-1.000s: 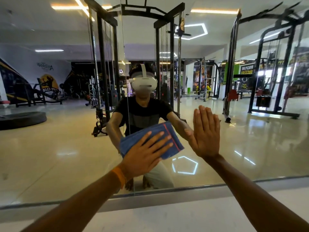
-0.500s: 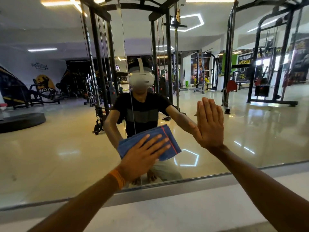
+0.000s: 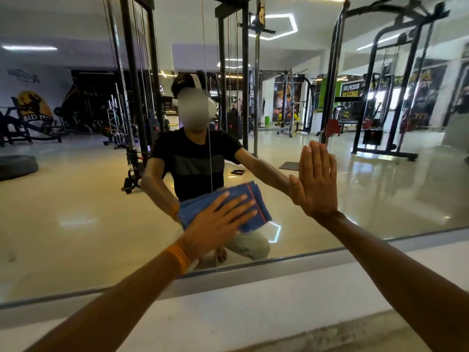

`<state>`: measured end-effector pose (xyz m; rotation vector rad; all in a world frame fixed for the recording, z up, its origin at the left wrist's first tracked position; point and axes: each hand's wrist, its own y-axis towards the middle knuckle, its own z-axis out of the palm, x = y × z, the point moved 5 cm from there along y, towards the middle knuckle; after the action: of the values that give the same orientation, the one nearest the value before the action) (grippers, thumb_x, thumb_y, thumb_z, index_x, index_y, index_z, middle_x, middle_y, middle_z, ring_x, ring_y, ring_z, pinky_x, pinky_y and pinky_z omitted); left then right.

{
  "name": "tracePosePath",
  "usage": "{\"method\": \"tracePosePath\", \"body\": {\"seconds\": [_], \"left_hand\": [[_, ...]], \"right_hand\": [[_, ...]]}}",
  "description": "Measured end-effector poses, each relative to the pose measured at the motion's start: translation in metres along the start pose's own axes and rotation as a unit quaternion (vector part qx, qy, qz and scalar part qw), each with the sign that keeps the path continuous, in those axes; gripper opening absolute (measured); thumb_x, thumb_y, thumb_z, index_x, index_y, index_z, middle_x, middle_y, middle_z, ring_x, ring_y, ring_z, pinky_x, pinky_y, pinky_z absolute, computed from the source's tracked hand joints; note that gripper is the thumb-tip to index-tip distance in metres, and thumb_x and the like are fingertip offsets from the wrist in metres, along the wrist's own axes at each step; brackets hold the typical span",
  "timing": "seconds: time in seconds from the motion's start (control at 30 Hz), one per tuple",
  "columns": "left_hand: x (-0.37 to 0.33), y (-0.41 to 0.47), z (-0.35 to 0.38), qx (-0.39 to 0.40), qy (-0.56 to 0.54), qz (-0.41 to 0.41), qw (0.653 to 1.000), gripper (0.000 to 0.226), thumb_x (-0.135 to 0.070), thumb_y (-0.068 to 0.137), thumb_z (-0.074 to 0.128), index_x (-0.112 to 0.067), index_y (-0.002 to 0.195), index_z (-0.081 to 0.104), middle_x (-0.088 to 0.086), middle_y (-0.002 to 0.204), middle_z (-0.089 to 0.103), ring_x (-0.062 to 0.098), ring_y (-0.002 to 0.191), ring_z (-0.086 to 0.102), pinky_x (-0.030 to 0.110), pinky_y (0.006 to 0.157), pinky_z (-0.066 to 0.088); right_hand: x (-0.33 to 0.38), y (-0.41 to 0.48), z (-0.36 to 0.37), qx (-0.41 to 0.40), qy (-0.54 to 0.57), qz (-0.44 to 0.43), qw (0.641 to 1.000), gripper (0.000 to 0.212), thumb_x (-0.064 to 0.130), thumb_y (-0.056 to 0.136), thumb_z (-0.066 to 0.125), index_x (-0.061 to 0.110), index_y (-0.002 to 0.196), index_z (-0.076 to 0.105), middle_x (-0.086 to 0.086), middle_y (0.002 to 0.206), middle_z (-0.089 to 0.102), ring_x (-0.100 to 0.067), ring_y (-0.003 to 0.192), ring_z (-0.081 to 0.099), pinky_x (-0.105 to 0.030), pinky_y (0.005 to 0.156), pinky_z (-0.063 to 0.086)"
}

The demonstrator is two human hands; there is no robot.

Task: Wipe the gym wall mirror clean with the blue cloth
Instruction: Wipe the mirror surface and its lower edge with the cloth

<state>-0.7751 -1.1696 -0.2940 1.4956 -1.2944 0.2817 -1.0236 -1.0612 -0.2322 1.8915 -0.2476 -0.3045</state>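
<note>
Pressing the folded blue cloth (image 3: 264, 214) flat against the gym wall mirror (image 3: 76, 212), my left hand (image 3: 215, 222) lies on top of it with straight, spread fingers pointing up and to the right. The cloth sits low on the glass, near the bottom frame and just right of the vertical seam (image 3: 210, 153) between panels. Its long axis tilts from lower left to upper right, the red-striped end leading. My right hand (image 3: 316, 184) is flat on bare glass just beside that end, fingers together and pointing up, holding nothing; I judge it is bracing me. The left hand is the one on the cloth, so the wiping falls to it, and the open glass lies to the left and above. An orange wristband (image 3: 177, 257) circles my left wrist. Reflected on the right, a green and black banner (image 3: 351, 90) reads "DISCIPLINE" and "SUCCESS". The yellow wall logo (image 3: 34, 110) on the left has lettering I cannot read in full
</note>
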Motion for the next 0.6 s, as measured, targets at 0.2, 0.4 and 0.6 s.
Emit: {"method": "tracePosePath", "body": {"seconds": [0.2, 0.4, 0.6], "left_hand": [[0.117, 0.061, -0.051, -0.038, -0.008, -0.17, 0.985, 0.066, -0.054, 0.11, 0.018, -0.021, 0.166, 0.01, 0.007, 0.174, 0.005, 0.032, 0.16, -0.002, 0.059, 0.127, -0.002], [-0.003, -0.008, 0.005, -0.007, -0.002, 0.008, 1.0, 0.064, -0.043, 0.109, 0.031, -0.014, 0.164, 0.016, 0.012, 0.171, 0.016, 0.036, 0.158, 0.002, 0.056, 0.126, 0.005], [0.036, 0.015, -0.018, -0.028, 0.01, -0.087, 0.996, 0.056, -0.037, 0.112, 0.034, -0.014, 0.163, 0.028, 0.011, 0.17, 0.02, 0.032, 0.158, 0.01, 0.057, 0.127, 0.008]], "right_hand": [[0.007, -0.001, -0.006, 0.007, -0.004, 0.008, 1.0, 0.075, 0.044, 0.105, 0.033, 0.0, 0.163, 0.017, -0.021, 0.172, 0.01, -0.036, 0.16, 0.006, -0.06, 0.127, 0.012], [0.009, -0.001, -0.008, -0.01, 0.007, -0.005, 1.0, 0.072, 0.041, 0.106, 0.035, 0.0, 0.163, 0.016, -0.022, 0.171, 0.012, -0.037, 0.16, 0.008, -0.06, 0.127, 0.013], [0.004, -0.002, -0.009, -0.007, 0.013, -0.004, 1.0, 0.073, 0.04, 0.107, 0.04, 0.0, 0.163, 0.017, -0.021, 0.171, 0.01, -0.037, 0.16, 0.008, -0.06, 0.127, 0.012]]}}
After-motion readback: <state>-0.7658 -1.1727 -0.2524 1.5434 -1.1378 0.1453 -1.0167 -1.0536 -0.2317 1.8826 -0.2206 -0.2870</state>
